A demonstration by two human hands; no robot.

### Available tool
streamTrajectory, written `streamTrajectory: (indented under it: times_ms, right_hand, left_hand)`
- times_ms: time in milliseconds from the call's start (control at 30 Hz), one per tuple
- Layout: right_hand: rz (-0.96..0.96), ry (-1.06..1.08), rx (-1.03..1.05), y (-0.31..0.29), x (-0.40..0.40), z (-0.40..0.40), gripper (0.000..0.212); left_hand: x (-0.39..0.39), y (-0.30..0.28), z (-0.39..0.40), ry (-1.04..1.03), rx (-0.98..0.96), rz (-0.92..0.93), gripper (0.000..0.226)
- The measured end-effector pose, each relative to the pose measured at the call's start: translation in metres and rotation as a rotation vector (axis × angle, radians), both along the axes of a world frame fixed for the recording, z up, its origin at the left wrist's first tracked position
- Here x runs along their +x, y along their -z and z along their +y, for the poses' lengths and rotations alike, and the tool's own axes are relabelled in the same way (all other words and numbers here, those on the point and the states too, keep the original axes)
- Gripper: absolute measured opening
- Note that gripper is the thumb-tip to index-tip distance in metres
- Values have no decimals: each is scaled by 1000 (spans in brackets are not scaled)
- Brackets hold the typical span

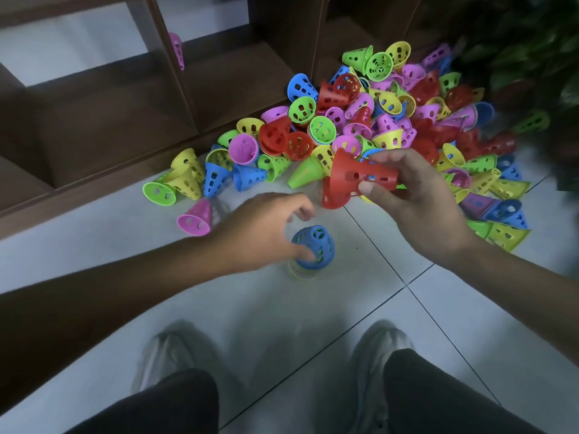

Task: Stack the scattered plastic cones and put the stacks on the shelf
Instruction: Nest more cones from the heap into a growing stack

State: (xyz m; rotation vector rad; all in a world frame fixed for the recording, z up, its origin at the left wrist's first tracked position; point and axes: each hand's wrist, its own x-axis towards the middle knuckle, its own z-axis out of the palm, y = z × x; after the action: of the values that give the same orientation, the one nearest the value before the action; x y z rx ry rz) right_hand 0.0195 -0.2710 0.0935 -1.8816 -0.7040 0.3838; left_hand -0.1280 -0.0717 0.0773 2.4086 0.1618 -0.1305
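A big heap of perforated plastic cones point(385, 120) in red, yellow, green, blue and pink lies on the tiled floor against the brown shelf point(103, 120). My right hand point(416, 198) grips a red cone point(354, 178) held on its side above the floor. A short upright stack topped by a blue cone point(315, 249) stands on the floor in front of me. My left hand point(266, 227) curls around the stack's top, thumb and fingers on the blue cone. One pink cone point(177, 50) stands inside a shelf compartment.
My two shoes point(169, 349) and dark trouser legs fill the bottom of the view. A leafy green plant point(532, 42) stands at the far right behind the heap. A loose pink cone point(195, 216) lies just left of my left hand.
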Motion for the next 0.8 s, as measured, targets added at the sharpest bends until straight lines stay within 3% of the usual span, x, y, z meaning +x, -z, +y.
streamTrajectory:
  times_ms: [167,367,500,633,800]
  right_hand:
    - [-153,-313,-308,-16,-5,-8,37]
    - [-444,-499,-400,-8,-19,8,41]
    - [-586,-573,-587,7,-29,29,42]
    - [-502,-597,-619,24,-42,36,41]
    - [-460,-561,-628,32,-40,32,40]
  left_hand:
    - [-16,17,46,-187,-5,-5,33]
    - [-23,56,89,-283,48,27,29]
    - [-29,74,119,-326,83,16,35]
    - [-27,96,152,-497,54,98,27]
    - [-17,111,161,-405,229,251,52]
